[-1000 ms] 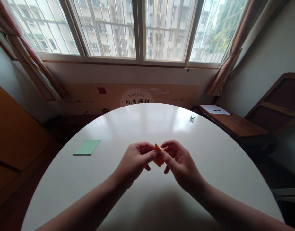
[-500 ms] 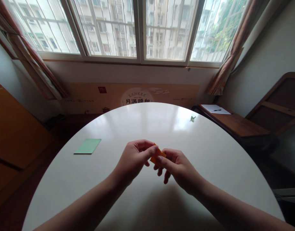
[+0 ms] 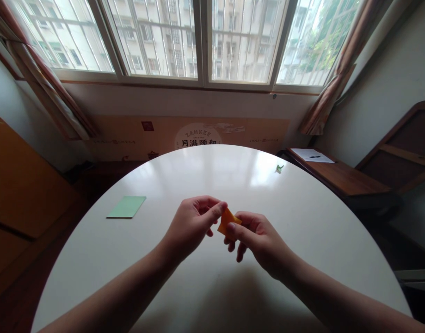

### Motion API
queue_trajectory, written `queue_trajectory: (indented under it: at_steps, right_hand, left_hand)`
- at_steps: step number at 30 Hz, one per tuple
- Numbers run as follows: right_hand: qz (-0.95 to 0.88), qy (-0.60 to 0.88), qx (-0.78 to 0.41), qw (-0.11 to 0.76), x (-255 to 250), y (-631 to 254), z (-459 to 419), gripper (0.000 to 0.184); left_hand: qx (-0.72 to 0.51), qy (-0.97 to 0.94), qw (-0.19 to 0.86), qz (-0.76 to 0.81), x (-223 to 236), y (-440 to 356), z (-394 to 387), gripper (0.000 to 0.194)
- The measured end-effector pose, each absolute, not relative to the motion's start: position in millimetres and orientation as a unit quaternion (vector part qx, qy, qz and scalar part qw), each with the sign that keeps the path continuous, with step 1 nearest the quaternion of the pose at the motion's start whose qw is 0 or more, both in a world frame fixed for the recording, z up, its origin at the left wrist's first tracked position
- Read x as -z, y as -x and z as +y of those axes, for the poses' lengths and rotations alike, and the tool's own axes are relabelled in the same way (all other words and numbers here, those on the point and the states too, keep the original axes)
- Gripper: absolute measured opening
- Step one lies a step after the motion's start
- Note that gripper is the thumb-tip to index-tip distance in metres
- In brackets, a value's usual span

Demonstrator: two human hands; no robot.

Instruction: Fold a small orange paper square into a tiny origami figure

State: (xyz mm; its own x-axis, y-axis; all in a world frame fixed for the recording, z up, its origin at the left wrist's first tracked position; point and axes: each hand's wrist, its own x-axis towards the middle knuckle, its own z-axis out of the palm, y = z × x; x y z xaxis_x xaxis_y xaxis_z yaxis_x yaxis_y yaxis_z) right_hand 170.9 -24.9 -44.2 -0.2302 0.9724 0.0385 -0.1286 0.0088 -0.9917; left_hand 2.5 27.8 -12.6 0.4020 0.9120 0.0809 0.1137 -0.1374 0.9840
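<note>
Above the white round table (image 3: 177,180), a small folded piece of orange paper (image 3: 226,220) is held between my two hands. My left hand (image 3: 197,218) pinches its upper tip between thumb and fingers. From the right, my right hand (image 3: 255,236) grips the lower part, thumb on the near face and fingers behind; its lower fingers hang loosely curled. The back of the paper is hidden by the fingers of my right hand.
A stack of light green square paper (image 3: 126,206) lies on the table's left. Near the far right edge sits a small green folded-paper figure (image 3: 279,169). Beyond stands a wooden side table (image 3: 354,178) with a white sheet (image 3: 311,155) and a dark pen-like object.
My left thumb and fingers have shifted up to the paper's tip, so more of the orange paper shows. My right hand keeps its grip almost unchanged.
</note>
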Motion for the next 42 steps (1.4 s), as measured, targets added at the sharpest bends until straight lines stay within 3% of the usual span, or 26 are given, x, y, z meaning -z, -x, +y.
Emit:
queue_trajectory:
  at_steps: [5, 10, 15, 21, 31, 38, 42]
  right_hand:
    - [-0.541, 0.399, -0.566, 0.477, 45, -173, -24, 0.036]
    - [-0.564, 0.409, -0.543, 0.47, 44, -174, -25, 0.032]
    - [-0.57, 0.411, -0.541, 0.462, 43, -174, -26, 0.026]
    - [-0.56, 0.406, -0.551, 0.467, 42, -174, -25, 0.025]
    - [-0.536, 0.392, -0.581, 0.47, 45, -176, -22, 0.024]
    - [-0.511, 0.391, -0.602, 0.474, 42, -175, -21, 0.023]
    - [-0.505, 0.397, -0.596, 0.482, 41, -176, -20, 0.025]
  left_hand:
    - [-0.293, -0.691, 0.547, 0.37, 8, -1, 27, 0.027]
    - [-0.298, -0.682, 0.554, 0.372, 7, 0, 26, 0.023]
    - [-0.318, -0.639, 0.592, 0.375, 7, -3, 25, 0.029]
    - [-0.349, -0.647, 0.562, 0.38, 7, -4, 25, 0.037]
    - [-0.383, -0.658, 0.508, 0.403, 7, -2, 28, 0.028]
    - [-0.484, -0.593, 0.482, 0.426, 6, 5, 39, 0.028]
    - [-0.39, -0.653, 0.518, 0.392, 7, 4, 36, 0.037]
